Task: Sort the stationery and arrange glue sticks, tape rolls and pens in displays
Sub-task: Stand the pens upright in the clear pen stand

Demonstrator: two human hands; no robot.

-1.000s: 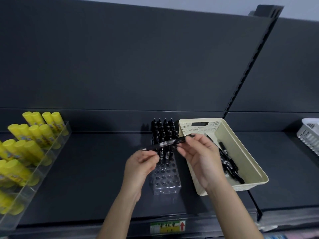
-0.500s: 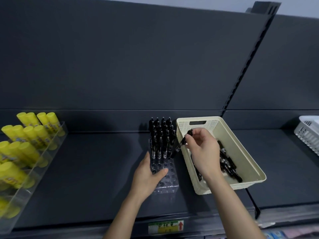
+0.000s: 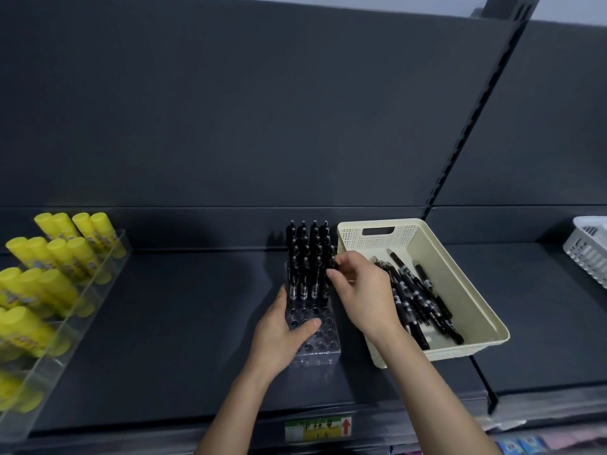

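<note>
A clear pen holder [image 3: 317, 343] with rows of holes stands mid-shelf; several black pens [image 3: 307, 257] stand upright in its back rows. My left hand [image 3: 279, 336] grips the holder's left side, thumb across the front holes. My right hand [image 3: 361, 290] pinches the top of a black pen [image 3: 331, 267] standing at the right end of the filled rows. Just to the right, a cream basket [image 3: 473, 310] holds several loose black pens [image 3: 417, 297].
A clear tiered display [image 3: 82, 310] at the left holds several yellow glue sticks [image 3: 59, 257]. A white basket [image 3: 588, 247] sits at the far right edge. A slotted upright [image 3: 460, 133] divides the dark shelf backing. A price label [image 3: 318, 428] is on the shelf's front edge.
Both hands held one pen level above the holder. The left hand then dropped onto the holder; the right hand turned the pen upright and lowered it into the right side of the filled rows.
</note>
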